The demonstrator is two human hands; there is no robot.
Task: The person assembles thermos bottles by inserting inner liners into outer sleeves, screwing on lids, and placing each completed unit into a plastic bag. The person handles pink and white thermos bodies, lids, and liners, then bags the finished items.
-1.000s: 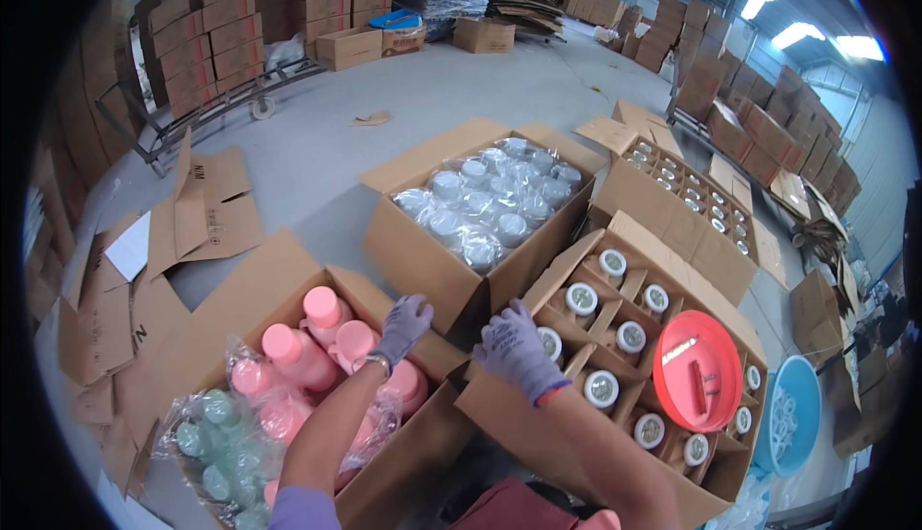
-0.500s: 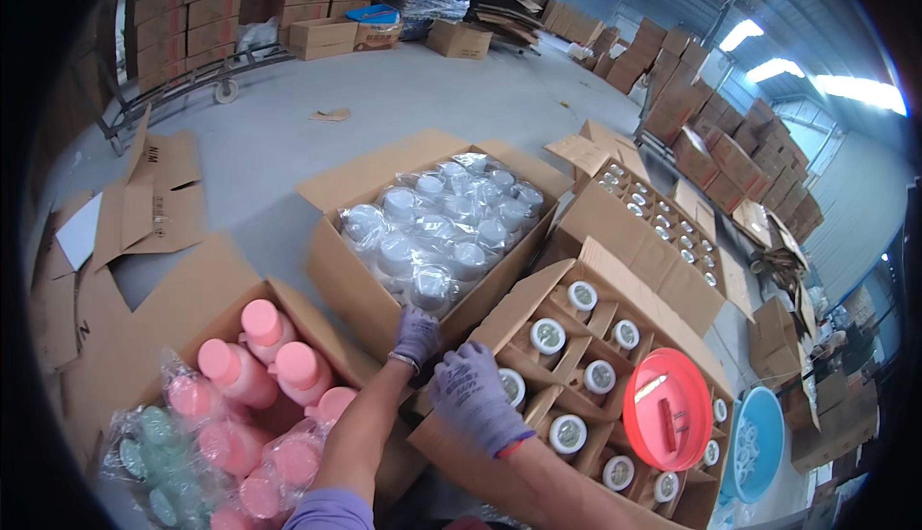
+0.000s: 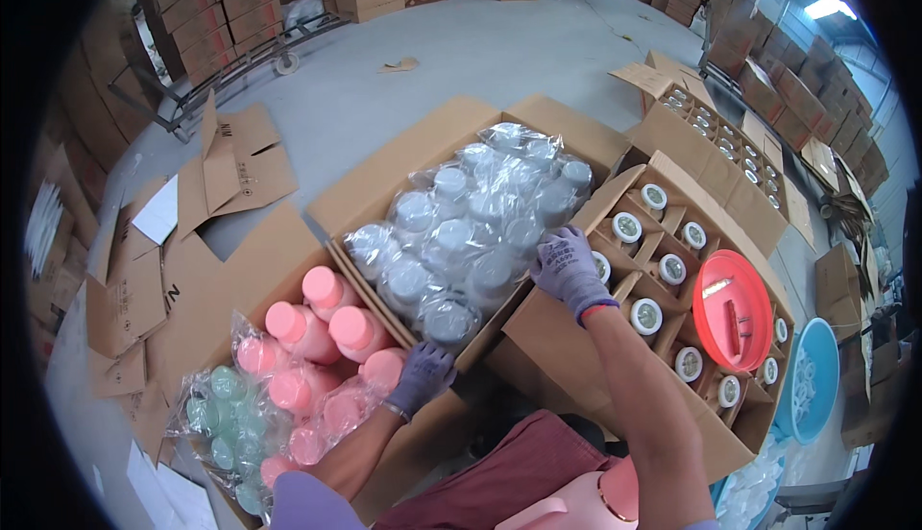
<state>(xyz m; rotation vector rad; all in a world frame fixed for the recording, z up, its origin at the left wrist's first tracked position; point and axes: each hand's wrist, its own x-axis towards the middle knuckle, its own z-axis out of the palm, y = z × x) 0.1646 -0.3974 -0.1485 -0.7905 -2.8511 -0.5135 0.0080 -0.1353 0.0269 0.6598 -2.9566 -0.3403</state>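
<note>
In the middle stands an open cardboard box (image 3: 384, 304), packed with pale grey bottles (image 3: 451, 242) in clear plastic wrap. My left hand (image 3: 423, 378), in a grey-purple glove, is closed on its near left corner. The other glove, on my right hand (image 3: 569, 266), grips the box's right wall, its fingertips hidden over the edge. Left of this box are pink bottles (image 3: 305, 328), some bagged, in another carton (image 3: 245, 252). A divided carton (image 3: 567, 348) on the right holds several round white-rimmed pieces (image 3: 646, 316), with a red basin (image 3: 759, 285) resting on top.
Flattened cardboard (image 3: 245, 160) lies on the floor at left. Green bagged bottles (image 3: 226, 415) sit beside the pink ones. A blue tub (image 3: 816, 367) with white pieces stands at far right. A second divided carton (image 3: 706, 180) is behind. A pink vessel (image 3: 567, 501) is near my lap.
The box of grey bottles has come nearer to me and up against the pink-bottle carton. My hands have moved apart, the right one to the box's right side. The view has shifted.
</note>
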